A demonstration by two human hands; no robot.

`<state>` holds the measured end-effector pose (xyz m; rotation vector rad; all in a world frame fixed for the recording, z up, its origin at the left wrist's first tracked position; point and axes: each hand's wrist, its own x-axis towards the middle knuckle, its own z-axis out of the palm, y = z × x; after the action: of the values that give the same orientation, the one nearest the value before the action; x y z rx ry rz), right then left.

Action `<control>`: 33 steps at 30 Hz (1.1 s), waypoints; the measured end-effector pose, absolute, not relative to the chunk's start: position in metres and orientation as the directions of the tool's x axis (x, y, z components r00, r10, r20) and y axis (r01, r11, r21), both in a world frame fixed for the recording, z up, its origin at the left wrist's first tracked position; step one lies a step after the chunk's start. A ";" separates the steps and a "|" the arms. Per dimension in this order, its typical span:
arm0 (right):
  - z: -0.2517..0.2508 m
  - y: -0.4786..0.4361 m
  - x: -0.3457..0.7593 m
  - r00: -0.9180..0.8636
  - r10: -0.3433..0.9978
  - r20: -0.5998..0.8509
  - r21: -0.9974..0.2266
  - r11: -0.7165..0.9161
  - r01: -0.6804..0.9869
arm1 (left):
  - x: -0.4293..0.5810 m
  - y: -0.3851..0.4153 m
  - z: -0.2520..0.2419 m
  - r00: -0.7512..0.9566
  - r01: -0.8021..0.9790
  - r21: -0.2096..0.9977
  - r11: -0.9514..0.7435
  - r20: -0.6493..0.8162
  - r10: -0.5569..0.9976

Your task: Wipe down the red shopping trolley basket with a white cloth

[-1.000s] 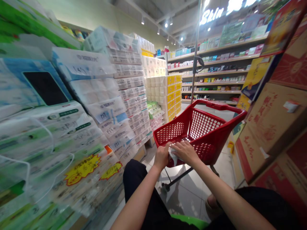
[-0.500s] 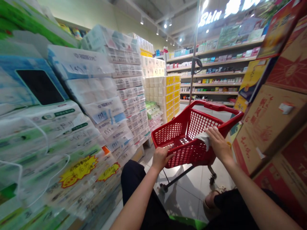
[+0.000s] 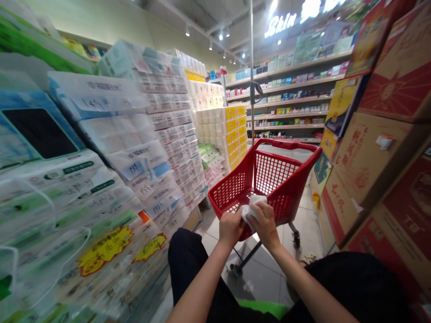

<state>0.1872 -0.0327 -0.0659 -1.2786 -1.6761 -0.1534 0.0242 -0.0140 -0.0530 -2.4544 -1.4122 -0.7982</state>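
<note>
A small red plastic shopping cart (image 3: 286,199) with latticed basket walls stands in front of my knees. My left hand (image 3: 230,229) is closed over the basket's near rim, with curled fingers. Right beside it, my right hand (image 3: 265,225) grips a crumpled white tissue or cloth (image 3: 252,207) against the same near edge. The two hands almost meet, and the cloth hides part of the left fingertips. Through the gaps between hands and rim, the basket's lattice floor shows.
Stacked tissue packs (image 3: 141,166) wall the left side, with a dark-screened device (image 3: 41,133) and white cable on them. Cardboard boxes (image 3: 373,157) are piled on the right. A metal pole (image 3: 252,67) and stocked shelves (image 3: 289,101) stand behind the cart.
My right hand has slid with the white cloth from the cart's right side rim towards me and leftward, beside my left hand. The left hand stays at the near rim. The view has turned slightly.
</note>
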 end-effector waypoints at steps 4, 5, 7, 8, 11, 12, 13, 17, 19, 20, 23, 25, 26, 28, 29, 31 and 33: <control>-0.063 -0.034 0.190 -0.010 0.683 0.730 -0.502 0.547 0.670 | 0.024 -0.023 -0.053 0.417 0.833 0.087 -0.546 0.550 0.724; -0.062 -0.031 0.195 0.001 0.685 0.728 -0.516 0.547 0.659 | 0.023 -0.025 -0.053 0.420 0.832 0.085 -0.549 0.551 0.721; -0.060 -0.022 0.208 0.085 0.679 0.729 -0.550 0.507 0.664 | 0.020 -0.028 -0.052 0.420 0.830 0.084 -0.551 0.556 0.718; -0.059 -0.017 0.216 0.148 0.664 0.732 -0.568 0.476 0.671 | 0.018 -0.029 -0.051 0.416 0.831 0.086 -0.549 0.558 0.718; -0.055 0.001 0.240 0.305 0.609 0.732 -0.609 0.385 0.693 | 0.015 -0.031 -0.051 0.400 0.837 0.099 -0.539 0.563 0.724; -0.054 0.005 0.246 0.332 0.598 0.730 -0.616 0.362 0.700 | 0.014 -0.031 -0.051 0.394 0.839 0.103 -0.535 0.562 0.727; -0.054 0.009 0.251 0.349 0.592 0.726 -0.619 0.343 0.707 | 0.013 -0.031 -0.051 0.391 0.840 0.106 -0.532 0.561 0.729; -0.060 0.009 0.246 0.364 0.607 0.707 -0.624 0.292 0.725 | 0.014 -0.032 -0.048 0.384 0.841 0.116 -0.528 0.560 0.734; -0.068 0.001 0.229 0.347 0.634 0.691 -0.626 0.286 0.725 | 0.014 -0.033 -0.045 0.390 0.831 0.127 -0.541 0.560 0.731; -0.072 -0.005 0.217 0.333 0.652 0.682 -0.628 0.287 0.724 | 0.014 -0.034 -0.043 0.396 0.823 0.135 -0.552 0.560 0.728; -0.083 -0.027 0.178 0.253 0.710 0.657 -0.626 0.328 0.707 | 0.012 -0.034 -0.040 0.440 0.786 0.149 -0.600 0.547 0.713; -0.087 -0.043 0.156 0.131 0.745 0.654 -0.620 0.430 0.656 | 0.009 -0.033 -0.039 0.474 0.761 0.152 -0.630 0.532 0.701; -0.087 -0.049 0.147 0.083 0.752 0.654 -0.626 0.477 0.617 | 0.007 -0.033 -0.038 0.489 0.750 0.153 -0.643 0.527 0.695; -0.087 -0.058 0.137 0.046 0.757 0.652 -0.656 0.533 0.535 | 0.005 -0.032 -0.039 0.500 0.737 0.160 -0.656 0.524 0.690; -0.087 -0.059 0.135 0.059 0.763 0.644 -0.679 0.534 0.504 | 0.004 -0.032 -0.040 0.498 0.734 0.165 -0.659 0.528 0.688; -0.087 -0.057 0.135 0.103 0.778 0.619 -0.721 0.512 0.468 | 0.003 -0.032 -0.042 0.490 0.731 0.173 -0.660 0.540 0.684; -0.087 -0.051 0.141 0.146 0.781 0.607 -0.739 0.487 0.466 | 0.002 -0.032 -0.044 0.477 0.727 0.181 -0.662 0.560 0.678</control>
<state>0.1406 -0.0507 -0.0872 -1.1413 -1.4942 0.3186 0.0024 -0.0315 -0.0445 -2.6289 -1.2534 -0.9398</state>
